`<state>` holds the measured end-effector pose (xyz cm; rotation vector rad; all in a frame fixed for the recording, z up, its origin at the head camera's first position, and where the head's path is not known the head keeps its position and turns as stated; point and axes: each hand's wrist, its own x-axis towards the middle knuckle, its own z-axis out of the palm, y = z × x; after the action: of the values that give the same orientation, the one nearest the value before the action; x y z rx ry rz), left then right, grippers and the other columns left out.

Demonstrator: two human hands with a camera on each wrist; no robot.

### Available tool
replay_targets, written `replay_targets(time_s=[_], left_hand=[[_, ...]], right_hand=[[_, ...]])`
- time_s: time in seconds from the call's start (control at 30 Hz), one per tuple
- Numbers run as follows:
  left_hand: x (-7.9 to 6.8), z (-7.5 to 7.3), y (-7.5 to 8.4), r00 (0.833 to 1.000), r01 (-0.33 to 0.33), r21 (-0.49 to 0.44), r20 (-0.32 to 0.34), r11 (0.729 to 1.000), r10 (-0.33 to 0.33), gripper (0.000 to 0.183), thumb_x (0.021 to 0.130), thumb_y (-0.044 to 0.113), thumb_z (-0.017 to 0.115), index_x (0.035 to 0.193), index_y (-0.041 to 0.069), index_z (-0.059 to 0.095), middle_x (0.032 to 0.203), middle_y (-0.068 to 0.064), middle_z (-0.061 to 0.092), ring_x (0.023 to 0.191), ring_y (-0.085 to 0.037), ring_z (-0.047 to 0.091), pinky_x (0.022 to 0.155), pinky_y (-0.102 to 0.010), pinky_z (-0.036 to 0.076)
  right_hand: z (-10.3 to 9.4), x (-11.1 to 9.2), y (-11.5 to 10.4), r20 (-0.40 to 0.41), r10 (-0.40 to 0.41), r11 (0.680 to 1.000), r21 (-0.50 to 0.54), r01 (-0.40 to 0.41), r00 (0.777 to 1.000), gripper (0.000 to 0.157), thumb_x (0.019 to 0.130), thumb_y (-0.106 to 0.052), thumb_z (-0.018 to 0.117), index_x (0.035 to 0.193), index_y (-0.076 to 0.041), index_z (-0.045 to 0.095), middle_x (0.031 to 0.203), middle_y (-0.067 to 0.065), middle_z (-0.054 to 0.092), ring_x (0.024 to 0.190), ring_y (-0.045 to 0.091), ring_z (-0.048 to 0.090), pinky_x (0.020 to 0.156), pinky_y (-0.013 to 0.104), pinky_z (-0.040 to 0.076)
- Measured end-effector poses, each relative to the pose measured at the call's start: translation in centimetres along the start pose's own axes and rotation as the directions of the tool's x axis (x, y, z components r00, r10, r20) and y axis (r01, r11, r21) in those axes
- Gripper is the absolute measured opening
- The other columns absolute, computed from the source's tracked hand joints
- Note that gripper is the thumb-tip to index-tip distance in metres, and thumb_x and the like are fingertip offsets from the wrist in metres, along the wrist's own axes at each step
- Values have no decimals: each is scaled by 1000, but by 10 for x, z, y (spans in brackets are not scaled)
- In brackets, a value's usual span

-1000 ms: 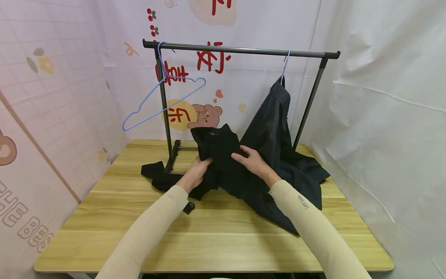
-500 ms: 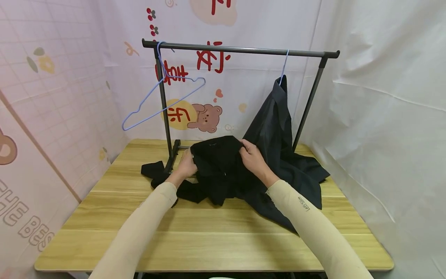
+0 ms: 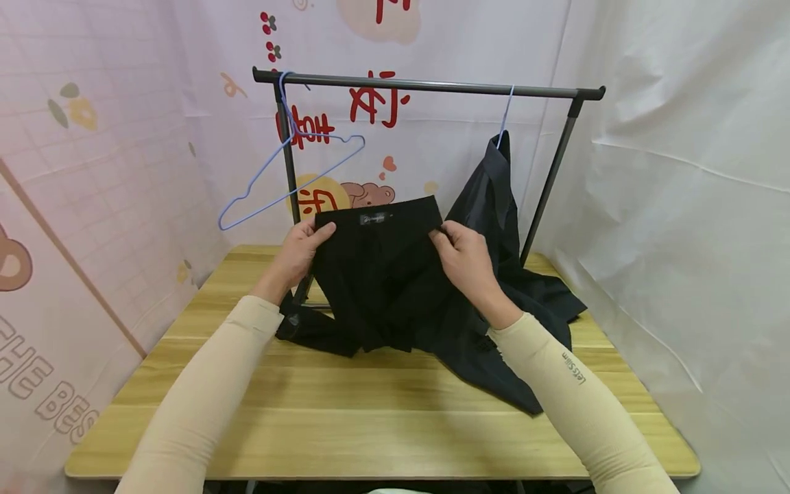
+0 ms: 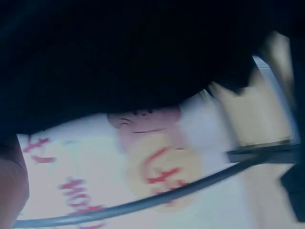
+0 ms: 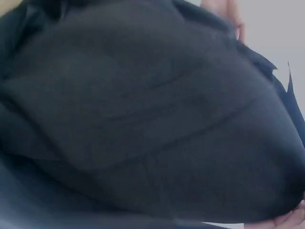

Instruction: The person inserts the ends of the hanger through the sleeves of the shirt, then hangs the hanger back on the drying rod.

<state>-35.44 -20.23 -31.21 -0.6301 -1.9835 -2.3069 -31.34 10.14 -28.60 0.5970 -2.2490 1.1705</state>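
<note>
Black trousers (image 3: 376, 274) hang between my two hands in the head view, their waistband stretched upright with a small label on its inner side. My left hand (image 3: 297, 252) pinches the left end of the waistband, thumb on the near face. At the other end, my right hand (image 3: 467, 261) grips the waistband with curled fingers. The lower part of the trousers lies bunched on the table (image 3: 345, 425). Dark cloth fills much of both wrist views, and fingers (image 5: 290, 218) show at the cloth's edge in the right one. The left wrist view is blurred.
A dark rack (image 3: 426, 86) stands at the back of the table. From its left end hangs a bare blue hanger (image 3: 271, 161). On its right side a dark garment (image 3: 487, 199) hangs from another blue hanger and spreads onto the table behind my right hand.
Both hands have risen and moved apart, the left one leftward. The bunched trousers have opened out, and the waistband is now drawn wide with its label facing me.
</note>
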Motion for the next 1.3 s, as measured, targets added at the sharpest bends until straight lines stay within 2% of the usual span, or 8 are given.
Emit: replay_targets(time_s=[0.17, 0.3, 0.43, 0.73, 0.97, 1.07, 1.2, 1.3], left_hand=[[7, 14, 47, 992, -110, 140, 72, 984, 101, 14, 101, 20, 59, 108, 8, 62, 91, -3, 71, 77, -14, 69, 70, -25, 55], [13, 20, 62, 995, -82, 427, 90, 901, 48, 22, 95, 29, 69, 104, 10, 65, 89, -6, 69, 80, -19, 65, 72, -29, 52], [12, 14, 43, 994, 16, 634, 75, 773, -82, 29, 89, 36, 75, 104, 11, 70, 89, -7, 69, 81, -22, 62, 75, -34, 50], [-1, -11, -28, 988, 99, 718, 13, 689, -155, 19, 99, 25, 64, 99, 7, 70, 88, -8, 65, 76, -23, 59, 71, -34, 48], [-16, -41, -57, 988, 89, 874, -17, 478, -154, 13, 97, 14, 64, 93, 2, 69, 85, -10, 62, 74, -25, 53, 70, -38, 42], [-23, -54, -59, 987, 128, 859, -63, 496, -146, 17, 99, 16, 61, 97, 1, 69, 90, -13, 62, 79, -28, 52, 74, -40, 41], [-32, -66, -60, 988, 151, 779, -112, 608, -102, 21, 101, 20, 60, 108, 3, 69, 104, -14, 64, 89, -27, 53, 80, -39, 42], [-41, -73, -61, 989, 146, 753, -95, 642, -114, 19, 100, 17, 61, 107, 2, 70, 99, -13, 65, 86, -25, 52, 78, -38, 43]], right_hand=[[-32, 15, -6, -98, 28, 993, -110, -39, 995, 23, 102, -17, 54, 90, -6, 69, 62, 6, 49, 58, 19, 50, 52, 32, 36], [-36, 19, 3, -134, 12, 982, -183, -37, 991, 24, 102, -17, 54, 86, -4, 66, 62, 7, 48, 57, 22, 48, 54, 34, 36], [-17, 11, 31, -87, 15, 982, -185, -31, 996, 22, 103, -19, 54, 88, -6, 62, 64, 7, 49, 58, 24, 50, 56, 37, 37], [23, -9, 105, 247, 125, 978, -191, -78, 961, 31, 106, -26, 49, 79, -9, 50, 65, 5, 42, 56, 21, 45, 59, 36, 38], [17, -17, 123, 316, 168, 976, -188, -112, 934, 37, 105, -25, 53, 71, -11, 49, 61, 4, 38, 52, 22, 42, 56, 36, 38], [17, -17, 124, 325, 164, 979, -173, -112, 931, 39, 104, -27, 53, 69, -12, 48, 60, 3, 38, 51, 22, 42, 55, 34, 37], [24, -22, 126, 292, 138, 984, -152, -97, 946, 31, 103, -25, 55, 77, -8, 60, 66, 11, 50, 57, 24, 52, 59, 36, 42], [35, -32, 131, 270, 113, 982, -174, -67, 956, 20, 102, -19, 57, 98, -6, 72, 88, 16, 67, 72, 26, 63, 67, 40, 50]])
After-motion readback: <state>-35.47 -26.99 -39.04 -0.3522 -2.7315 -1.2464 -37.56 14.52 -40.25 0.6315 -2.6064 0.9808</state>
